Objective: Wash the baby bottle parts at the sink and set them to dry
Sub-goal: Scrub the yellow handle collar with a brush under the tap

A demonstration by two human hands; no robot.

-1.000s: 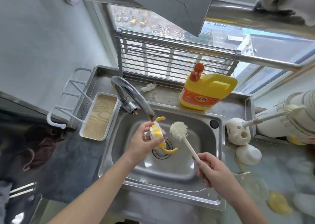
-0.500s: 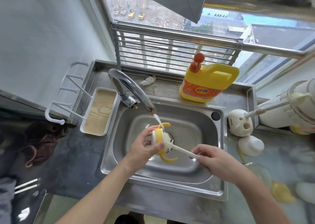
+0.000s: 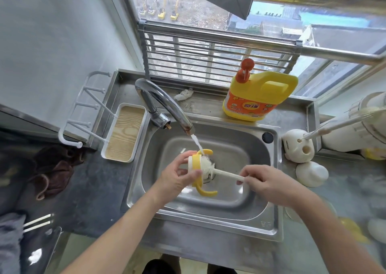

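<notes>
The brush [image 3: 208, 167], clear of the part a second ago, is now head-first in the mouth of the yellow-handled bottle collar [image 3: 197, 162] over the sink [image 3: 271, 221]. Its handle runs rightward, pinched by the right hand [image 3: 269, 182]. The left hand [image 3: 177, 177] curls round the collar under the running tap [image 3: 163, 104].

A home kitchen: steel sink [image 3: 269, 227] with tap [image 3: 160, 98], detergent jug [image 3: 259, 96], barred window [image 3: 208, 60] behind.

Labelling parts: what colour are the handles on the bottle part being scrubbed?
Yellow handles, clearest in the head view.
</notes>
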